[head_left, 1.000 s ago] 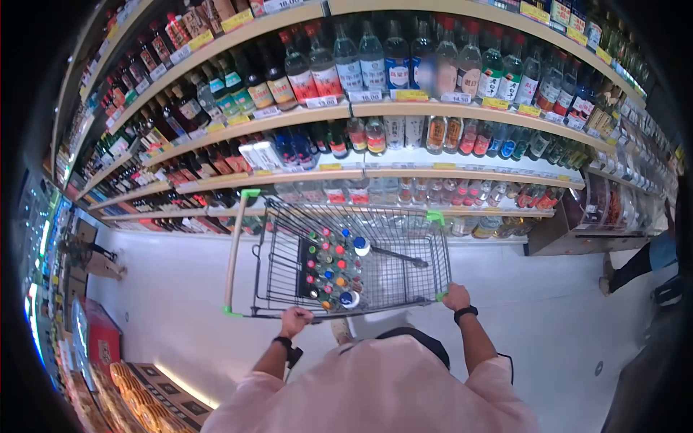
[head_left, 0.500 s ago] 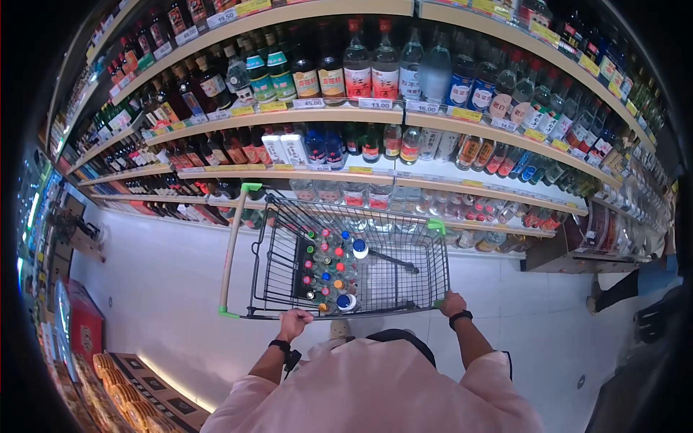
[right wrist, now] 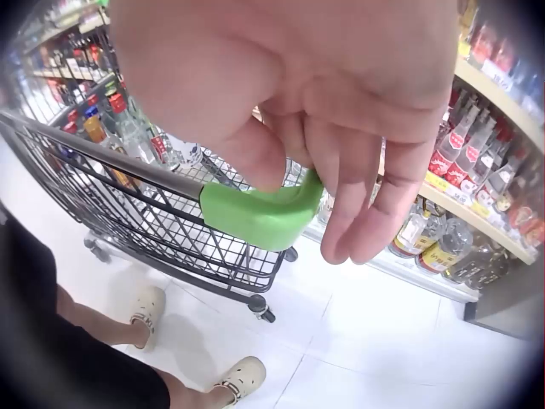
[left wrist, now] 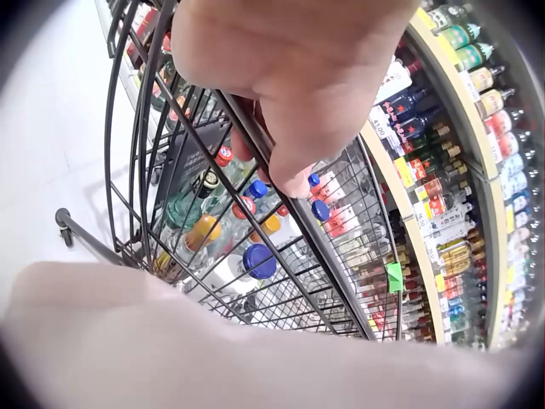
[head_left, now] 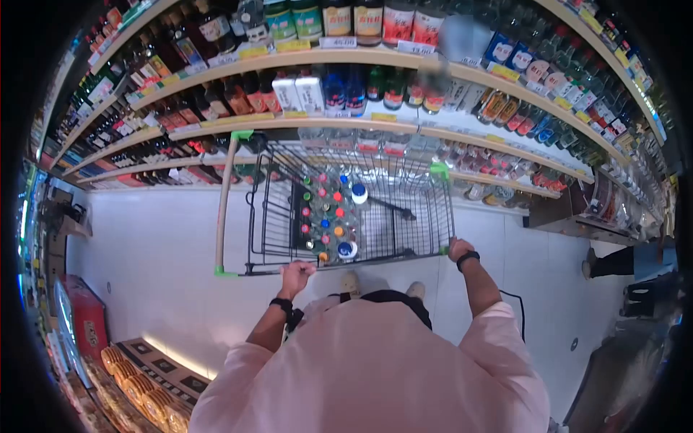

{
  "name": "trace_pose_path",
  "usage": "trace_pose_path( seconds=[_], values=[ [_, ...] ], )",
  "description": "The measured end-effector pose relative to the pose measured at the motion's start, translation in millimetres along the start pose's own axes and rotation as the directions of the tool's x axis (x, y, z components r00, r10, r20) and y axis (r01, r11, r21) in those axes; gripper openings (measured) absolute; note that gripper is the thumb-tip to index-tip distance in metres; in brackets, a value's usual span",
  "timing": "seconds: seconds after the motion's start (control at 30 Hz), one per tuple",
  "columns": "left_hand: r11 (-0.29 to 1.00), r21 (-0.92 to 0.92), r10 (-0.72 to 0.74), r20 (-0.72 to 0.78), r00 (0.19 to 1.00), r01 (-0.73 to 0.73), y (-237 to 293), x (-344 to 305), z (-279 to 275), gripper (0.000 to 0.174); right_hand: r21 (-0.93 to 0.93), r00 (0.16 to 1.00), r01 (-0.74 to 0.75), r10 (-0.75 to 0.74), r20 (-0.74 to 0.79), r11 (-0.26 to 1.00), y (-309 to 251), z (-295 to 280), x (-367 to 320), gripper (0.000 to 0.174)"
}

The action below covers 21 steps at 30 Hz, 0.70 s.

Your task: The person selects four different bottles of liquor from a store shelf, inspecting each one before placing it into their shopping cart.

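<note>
A wire shopping cart point(head_left: 395, 238) with green corner caps stands sideways before the person. Bottles point(head_left: 328, 216) with red, blue, green, orange and white caps fill its handle-end half. The left hand point(head_left: 296, 276) grips the near side rim beside the bottles; in the left wrist view its thumb point(left wrist: 294, 175) lies over the dark bar and fingers show beneath. At the front corner, the right hand point(head_left: 459, 249) holds the green corner cap point(right wrist: 260, 217) between thumb and index finger, while its other fingers hang down past the cap.
Shelves point(head_left: 317, 123) packed with bottles curve along the cart's far side. A brown display case point(head_left: 570, 216) stands at the right, with another person's legs point(head_left: 610, 265) near it. Stacked round packaged goods point(head_left: 137, 386) and a red box point(head_left: 85, 317) lie lower left.
The view tips down, so cart and hands appear higher. The shelves slide up and right past the cart. Both hands keep their hold; both of the person's shoes now show.
</note>
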<state>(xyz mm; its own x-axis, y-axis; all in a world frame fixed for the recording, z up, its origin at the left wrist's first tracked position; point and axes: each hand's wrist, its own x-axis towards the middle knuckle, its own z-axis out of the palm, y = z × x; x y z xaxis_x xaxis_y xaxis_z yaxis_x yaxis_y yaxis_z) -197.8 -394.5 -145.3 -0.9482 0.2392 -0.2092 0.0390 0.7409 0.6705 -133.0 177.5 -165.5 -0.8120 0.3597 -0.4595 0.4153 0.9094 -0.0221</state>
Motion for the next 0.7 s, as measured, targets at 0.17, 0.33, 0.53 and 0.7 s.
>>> trace_pose_path(
  seconds=[0.17,0.33,0.53,0.7],
  values=[
    [1.0,0.003,-0.023,-0.011,1.0,0.023,11.9,4.6,-31.0,0.01,-0.148,0.998,0.054,-0.051,0.024,0.988,-9.6,15.4,3.0,0.063],
    [0.998,0.02,-0.056,-0.028,0.998,0.057,-2.5,12.5,-41.0,0.008,-0.014,0.993,-0.059,0.06,0.102,0.998,-50.7,-25.4,-21.7,0.072],
    [0.998,0.062,-0.03,-0.01,1.0,0.031,-3.4,16.1,-58.5,0.013,-0.045,0.991,-0.103,0.106,0.076,0.994,-64.3,-29.3,-19.4,0.071],
    [0.994,0.069,-0.088,-0.024,0.996,0.089,-9.9,19.9,-59.4,0.016,-0.14,0.996,-0.064,0.073,0.06,0.988,-52.3,24.0,25.5,0.066]
  ],
)
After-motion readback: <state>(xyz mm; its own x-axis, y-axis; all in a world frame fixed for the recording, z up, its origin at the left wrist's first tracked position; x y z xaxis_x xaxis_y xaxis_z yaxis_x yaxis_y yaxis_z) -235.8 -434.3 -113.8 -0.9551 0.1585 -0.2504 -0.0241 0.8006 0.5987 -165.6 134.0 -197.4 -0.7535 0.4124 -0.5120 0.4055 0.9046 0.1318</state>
